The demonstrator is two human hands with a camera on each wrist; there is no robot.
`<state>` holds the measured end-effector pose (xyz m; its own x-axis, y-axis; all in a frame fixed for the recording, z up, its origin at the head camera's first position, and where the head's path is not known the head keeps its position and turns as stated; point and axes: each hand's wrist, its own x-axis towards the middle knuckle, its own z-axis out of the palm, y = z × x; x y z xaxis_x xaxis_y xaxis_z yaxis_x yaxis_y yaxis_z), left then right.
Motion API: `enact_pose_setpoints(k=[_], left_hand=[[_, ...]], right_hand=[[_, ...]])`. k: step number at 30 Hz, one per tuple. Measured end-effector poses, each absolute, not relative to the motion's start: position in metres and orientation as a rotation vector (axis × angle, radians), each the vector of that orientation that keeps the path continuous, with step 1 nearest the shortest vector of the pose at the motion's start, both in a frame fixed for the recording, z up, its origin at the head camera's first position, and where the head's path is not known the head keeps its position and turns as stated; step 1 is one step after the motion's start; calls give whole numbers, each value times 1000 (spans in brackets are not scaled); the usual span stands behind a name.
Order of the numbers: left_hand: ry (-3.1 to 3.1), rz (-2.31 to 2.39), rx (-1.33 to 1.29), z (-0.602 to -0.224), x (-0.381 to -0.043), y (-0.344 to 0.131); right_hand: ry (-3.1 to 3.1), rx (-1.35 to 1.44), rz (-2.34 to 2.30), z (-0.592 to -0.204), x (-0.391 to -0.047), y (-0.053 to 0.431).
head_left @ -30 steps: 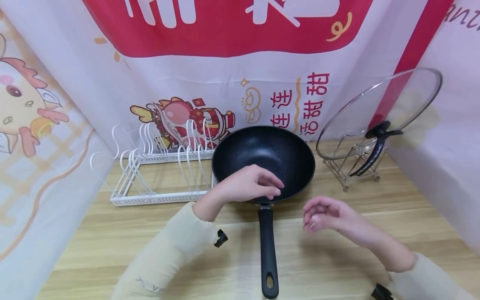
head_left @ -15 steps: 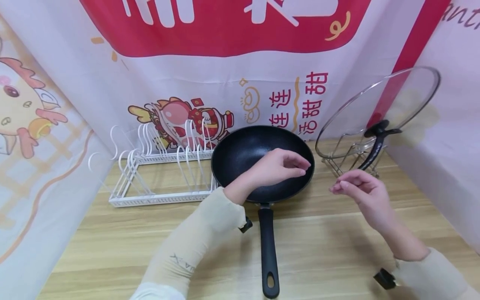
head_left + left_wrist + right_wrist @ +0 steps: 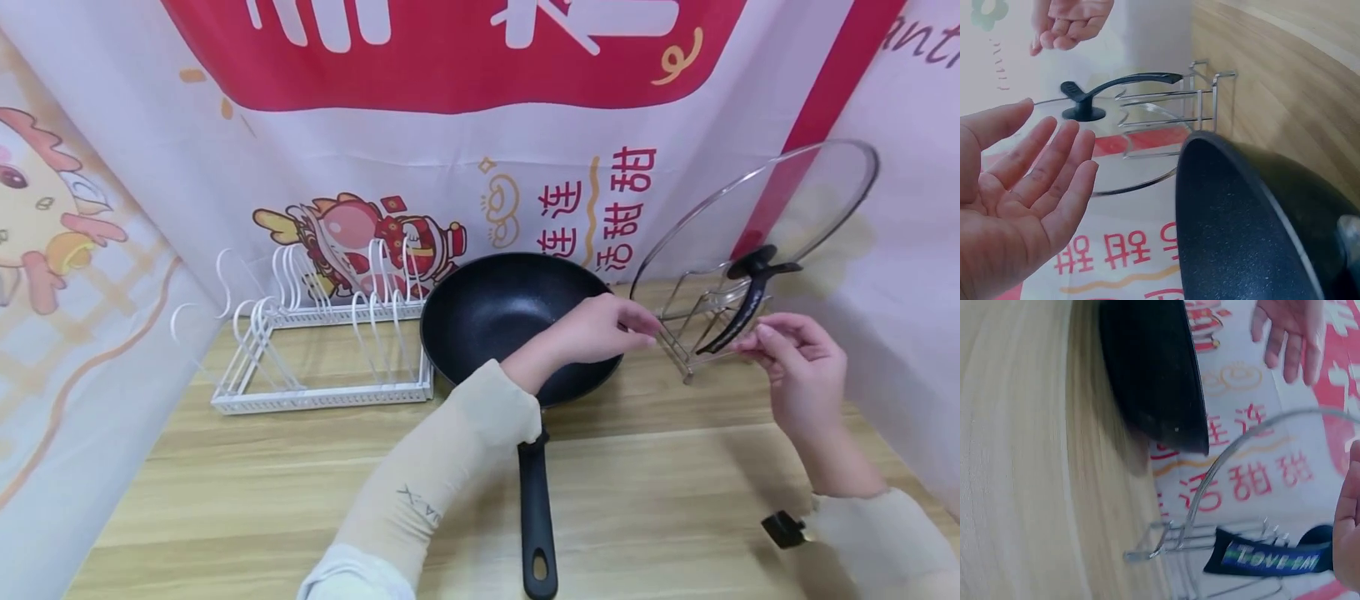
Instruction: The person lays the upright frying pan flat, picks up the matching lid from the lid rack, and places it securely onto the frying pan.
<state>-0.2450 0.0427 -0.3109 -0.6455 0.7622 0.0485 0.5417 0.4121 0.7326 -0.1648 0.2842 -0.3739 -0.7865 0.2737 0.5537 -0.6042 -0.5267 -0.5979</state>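
A black wok [image 3: 487, 321] rests on the wooden table, its long handle [image 3: 536, 508] pointing toward me. My left hand [image 3: 592, 332] hovers over the wok's right side with relaxed, extended fingers; the left wrist view shows its palm bare. To the right, a glass lid [image 3: 795, 192] leans upright in a small metal wire rack [image 3: 1204, 94]. The lid's curved black handle [image 3: 738, 321] faces me and bears lettering in the right wrist view. My right hand [image 3: 808, 371] is beside that handle, loosely bent and holding nothing; a gap separates them in the left wrist view.
A white dish rack [image 3: 322, 398] with curved dividers stands left of the wok, close to its rim. Printed cloth [image 3: 450, 142] hangs behind and along both sides of the wooden table [image 3: 225, 500].
Both hands have moved right: the left across the wok to its right side, the right from the table area up beside the lid's handle. Wok, lid and racks stay put.
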Motion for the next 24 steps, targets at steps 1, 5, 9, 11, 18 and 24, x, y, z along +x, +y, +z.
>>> enact_pose_setpoints(k=[1, 5, 9, 11, 18, 24], left_hand=[[2385, 1045, 1127, -312, -246, 46], [2395, 1009, 1098, -316, -246, 58], [2425, 973, 1118, -314, -247, 71], [2468, 923, 1137, -312, -248, 77], [2527, 897, 1101, -316, -250, 94], [2461, 1211, 1027, -326, -245, 106]], right_hand=[[-1104, 484, 2321, -375, -166, 288], [-1060, 278, 2390, -382, -172, 308], [-1139, 175, 2531, -393, -177, 336], [-1346, 129, 2549, -399, -181, 349], [-2273, -53, 1963, -418, -200, 368], [-2701, -29, 1113, -427, -207, 365]])
